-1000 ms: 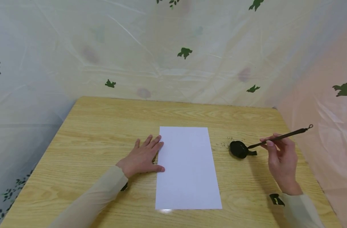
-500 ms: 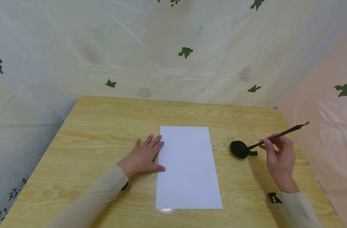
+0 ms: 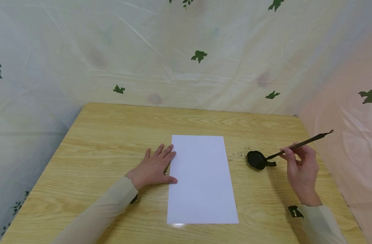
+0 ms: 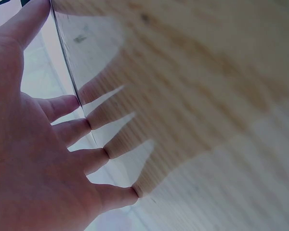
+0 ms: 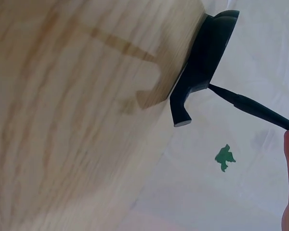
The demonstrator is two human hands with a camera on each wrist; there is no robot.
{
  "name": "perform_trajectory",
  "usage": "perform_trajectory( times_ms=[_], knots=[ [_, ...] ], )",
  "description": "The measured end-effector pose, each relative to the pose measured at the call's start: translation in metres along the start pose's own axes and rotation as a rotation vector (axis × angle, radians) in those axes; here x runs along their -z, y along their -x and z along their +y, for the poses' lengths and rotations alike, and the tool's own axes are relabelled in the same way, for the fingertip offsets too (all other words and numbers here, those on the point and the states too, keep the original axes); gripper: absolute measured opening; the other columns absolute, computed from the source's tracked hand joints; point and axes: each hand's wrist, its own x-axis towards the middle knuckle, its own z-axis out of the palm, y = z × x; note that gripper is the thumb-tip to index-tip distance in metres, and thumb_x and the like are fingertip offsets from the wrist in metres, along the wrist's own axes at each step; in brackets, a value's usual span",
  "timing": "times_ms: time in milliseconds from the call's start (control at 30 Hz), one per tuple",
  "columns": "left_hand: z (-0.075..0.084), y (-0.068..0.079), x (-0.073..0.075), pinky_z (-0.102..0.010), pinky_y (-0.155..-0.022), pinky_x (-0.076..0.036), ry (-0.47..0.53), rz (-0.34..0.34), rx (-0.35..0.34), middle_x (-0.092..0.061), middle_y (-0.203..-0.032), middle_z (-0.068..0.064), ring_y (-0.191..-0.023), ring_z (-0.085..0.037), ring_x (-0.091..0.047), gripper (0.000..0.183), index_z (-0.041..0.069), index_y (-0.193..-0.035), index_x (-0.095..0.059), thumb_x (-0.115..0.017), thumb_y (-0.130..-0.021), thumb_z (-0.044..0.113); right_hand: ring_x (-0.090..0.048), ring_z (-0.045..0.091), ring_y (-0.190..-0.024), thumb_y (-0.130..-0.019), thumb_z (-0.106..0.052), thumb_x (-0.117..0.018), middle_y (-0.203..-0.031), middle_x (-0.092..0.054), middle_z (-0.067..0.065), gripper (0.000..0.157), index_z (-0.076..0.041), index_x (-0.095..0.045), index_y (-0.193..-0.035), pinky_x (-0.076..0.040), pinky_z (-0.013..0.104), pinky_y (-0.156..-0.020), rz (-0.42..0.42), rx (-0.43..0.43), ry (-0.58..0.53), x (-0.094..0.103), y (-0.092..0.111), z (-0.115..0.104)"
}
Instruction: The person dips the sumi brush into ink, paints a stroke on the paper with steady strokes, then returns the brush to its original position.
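Note:
A sheet of white paper (image 3: pixel 202 179) lies flat on the wooden table. My left hand (image 3: pixel 152 169) is spread at its left edge, with some fingertips and the thumb on the paper; in the left wrist view the fingers (image 4: pixel 118 196) are straight and touch the surface. To the right of the paper sits a small black ink dish (image 3: pixel 256 160) with a short curved handle. My right hand (image 3: pixel 301 173) pinches a dark writing brush (image 3: pixel 308 140) by its shaft. The brush slants down to the left, its tip right at the dish's rim beside the handle.
The table (image 3: pixel 112 135) ends at a pale curtain (image 3: pixel 155 67) with green leaf-like shapes, which also hangs along both sides. Small dark specks (image 3: pixel 239 155) mark the tabletop by the dish. A dark band (image 3: pixel 295 211) shows at the right wrist.
Over the last second the right hand and brush shift only slightly, and the brush tip stays at the dish. The left hand keeps its place on the paper.

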Motion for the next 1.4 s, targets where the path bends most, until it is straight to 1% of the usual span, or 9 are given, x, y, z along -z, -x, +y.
perform_trajectory(
  times_ms=[100,167,433,633,867,967,1067,1200,1400],
  knots=[
    [0.000,0.000,0.000,-0.075,-0.116,-0.010,0.000,-0.002,0.004,-0.014,-0.173,-0.009,-0.158,-0.038,-0.007,0.102,0.008,-0.163,-0.032,-0.072,-0.088,0.065,-0.064,-0.007,-0.098,-0.091,0.024,-0.059,-0.111,-0.059,-0.016,0.033,0.026,-0.045,-0.121,-0.050,0.008,-0.084,0.021,-0.002,-0.020,0.001,-0.002,-0.007],
    [0.000,0.000,0.000,-0.075,-0.116,-0.010,0.001,-0.003,0.006,-0.014,-0.173,-0.009,-0.158,-0.038,-0.006,0.102,0.008,-0.163,-0.032,-0.072,-0.088,0.065,-0.066,-0.005,-0.097,-0.093,0.023,-0.058,-0.112,-0.059,-0.017,0.032,0.027,-0.044,-0.121,-0.051,0.010,-0.084,0.035,-0.002,-0.048,0.001,-0.003,-0.009],
    [0.001,-0.001,0.000,-0.075,-0.116,-0.010,-0.002,0.000,0.006,-0.015,-0.173,-0.009,-0.158,-0.039,-0.007,0.101,0.007,-0.162,-0.033,-0.073,-0.088,0.064,-0.070,0.004,-0.096,-0.096,0.023,-0.052,-0.109,-0.064,-0.007,0.035,0.026,-0.038,-0.127,-0.054,0.015,-0.084,0.031,-0.082,-0.166,0.003,0.006,0.001],
    [0.001,-0.001,0.000,-0.075,-0.116,-0.010,-0.001,0.002,0.005,-0.015,-0.173,-0.009,-0.158,-0.039,-0.007,0.102,0.007,-0.162,-0.033,-0.073,-0.088,0.064,-0.070,0.005,-0.096,-0.097,0.022,-0.051,-0.108,-0.064,-0.002,0.035,0.026,-0.037,-0.129,-0.055,0.016,-0.084,0.031,-0.113,-0.177,0.004,0.010,0.005],
    [0.002,0.000,0.000,-0.075,-0.116,-0.011,-0.006,0.001,0.006,-0.015,-0.173,-0.009,-0.158,-0.039,-0.008,0.102,0.008,-0.162,-0.033,-0.073,-0.088,0.065,-0.070,0.006,-0.096,-0.098,0.019,-0.051,-0.108,-0.064,-0.002,0.035,0.025,-0.037,-0.130,-0.055,0.017,-0.085,0.035,-0.122,-0.176,0.006,0.011,0.006],
    [0.002,0.000,0.000,-0.075,-0.116,-0.011,-0.007,0.000,0.004,-0.015,-0.173,-0.010,-0.158,-0.039,-0.008,0.101,0.008,-0.162,-0.033,-0.072,-0.088,0.065,-0.070,0.006,-0.095,-0.099,0.019,-0.052,-0.106,-0.064,0.001,0.035,0.025,-0.038,-0.130,-0.055,0.017,-0.084,0.048,-0.129,-0.181,0.007,0.010,0.006],
    [0.002,0.000,0.000,-0.075,-0.116,-0.011,-0.005,-0.001,0.002,-0.015,-0.173,-0.010,-0.158,-0.039,-0.008,0.101,0.007,-0.162,-0.033,-0.072,-0.088,0.064,-0.071,0.008,-0.094,-0.098,0.019,-0.052,-0.105,-0.064,0.004,0.034,0.025,-0.038,-0.129,-0.056,0.018,-0.082,0.075,-0.140,-0.214,0.009,0.010,0.005],
    [0.002,0.000,0.001,-0.075,-0.116,-0.011,-0.003,-0.003,0.003,-0.015,-0.173,-0.010,-0.158,-0.039,-0.008,0.101,0.007,-0.162,-0.033,-0.072,-0.088,0.064,-0.072,0.011,-0.094,-0.098,0.019,-0.052,-0.106,-0.064,0.006,0.034,0.024,-0.039,-0.129,-0.057,0.021,-0.082,0.106,-0.143,-0.299,0.011,0.007,0.004],
    [0.002,0.000,0.001,-0.075,-0.116,-0.010,-0.008,-0.006,0.003,-0.015,-0.173,-0.010,-0.158,-0.040,-0.007,0.102,0.007,-0.162,-0.032,-0.072,-0.088,0.065,-0.073,0.018,-0.093,-0.098,0.018,-0.053,-0.106,-0.064,0.014,0.036,0.023,-0.038,-0.131,-0.058,0.023,-0.081,0.137,-0.131,-0.484,0.012,0.005,0.002]
  ],
)
